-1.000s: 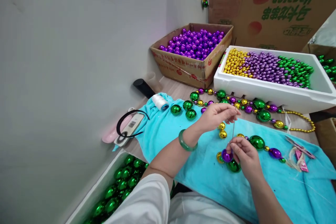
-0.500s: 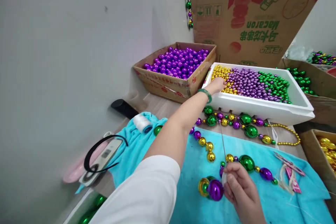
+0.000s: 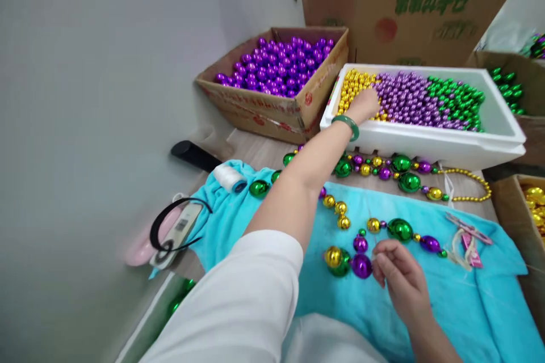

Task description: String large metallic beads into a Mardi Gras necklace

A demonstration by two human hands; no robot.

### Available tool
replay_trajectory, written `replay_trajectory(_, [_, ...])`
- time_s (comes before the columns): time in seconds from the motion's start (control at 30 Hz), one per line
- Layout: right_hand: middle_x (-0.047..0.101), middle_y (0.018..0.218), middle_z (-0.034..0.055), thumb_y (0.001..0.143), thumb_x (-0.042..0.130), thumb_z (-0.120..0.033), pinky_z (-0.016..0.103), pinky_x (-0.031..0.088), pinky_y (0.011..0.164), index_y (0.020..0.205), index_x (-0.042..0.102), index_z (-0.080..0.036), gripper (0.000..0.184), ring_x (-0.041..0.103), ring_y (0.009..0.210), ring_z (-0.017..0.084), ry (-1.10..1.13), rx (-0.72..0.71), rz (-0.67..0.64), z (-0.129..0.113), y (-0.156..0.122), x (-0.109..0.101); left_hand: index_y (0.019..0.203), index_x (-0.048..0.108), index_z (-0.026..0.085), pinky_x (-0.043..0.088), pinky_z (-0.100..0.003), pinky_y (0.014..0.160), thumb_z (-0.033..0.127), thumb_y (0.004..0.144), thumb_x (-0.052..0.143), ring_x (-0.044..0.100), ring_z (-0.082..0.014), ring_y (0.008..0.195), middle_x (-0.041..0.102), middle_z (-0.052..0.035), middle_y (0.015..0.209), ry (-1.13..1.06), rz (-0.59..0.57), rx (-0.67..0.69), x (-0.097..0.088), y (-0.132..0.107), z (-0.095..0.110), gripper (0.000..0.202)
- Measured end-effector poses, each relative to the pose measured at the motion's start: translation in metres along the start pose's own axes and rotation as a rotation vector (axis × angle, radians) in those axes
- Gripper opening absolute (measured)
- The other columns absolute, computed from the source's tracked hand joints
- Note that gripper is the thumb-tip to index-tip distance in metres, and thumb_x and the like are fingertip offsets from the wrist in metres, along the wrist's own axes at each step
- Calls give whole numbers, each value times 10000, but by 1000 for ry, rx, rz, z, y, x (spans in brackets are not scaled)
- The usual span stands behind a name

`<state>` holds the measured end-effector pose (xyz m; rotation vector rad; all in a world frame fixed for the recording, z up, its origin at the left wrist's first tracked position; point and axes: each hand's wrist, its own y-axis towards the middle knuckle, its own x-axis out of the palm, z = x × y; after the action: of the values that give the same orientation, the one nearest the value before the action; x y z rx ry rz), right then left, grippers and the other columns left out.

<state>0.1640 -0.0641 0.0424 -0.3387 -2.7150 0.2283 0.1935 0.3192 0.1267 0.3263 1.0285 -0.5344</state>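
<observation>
My left hand (image 3: 364,105), with a green bangle (image 3: 347,126) at its wrist, reaches into the white foam box (image 3: 426,144). It touches the small gold beads (image 3: 355,86) beside the small purple beads (image 3: 402,96); its fingertips are hidden. Above the blue towel (image 3: 340,300), my right hand (image 3: 398,269) is closed, thumb and forefinger pinched on a thin thread that barely shows. Just left of those fingers is a large purple bead (image 3: 361,266), beside gold and green ones. A strung row with a big green bead (image 3: 400,229) lies behind the right hand.
A carton of purple balls (image 3: 276,68) stands left of the foam box. Behind the towel lies a finished-looking bead string (image 3: 409,182). A white thread spool (image 3: 229,177), black headband (image 3: 157,232) and scissors-like snips (image 3: 472,227) lie around. A carton of gold beads (image 3: 534,201) is at right.
The view has tilted down, so things sit higher in the picture. My left hand has shifted slightly right among the beads. The thread above my right hand no longer shows clearly.
</observation>
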Motion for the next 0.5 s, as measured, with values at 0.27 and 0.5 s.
replay_trajectory(0.27, [507, 589, -25, 856, 656, -337, 191, 344, 445, 903, 643, -192, 153, 450, 505, 76, -21, 26, 136, 8, -14, -12, 1000, 596, 119, 459, -187, 587, 262, 807, 649, 608, -71, 635, 655, -32, 838, -1370, -15, -70, -4, -200, -30, 246])
replay_trajectory(0.5, [521, 626, -17, 808, 693, -396, 201, 379, 473, 948, 675, -199, 243, 483, 553, 96, -201, 60, 98, 16, -18, 8, 967, 664, 114, 491, -190, 597, 214, 763, 713, 645, -96, 693, 688, -65, 850, -1872, 127, -323, 40, -317, -53, 232])
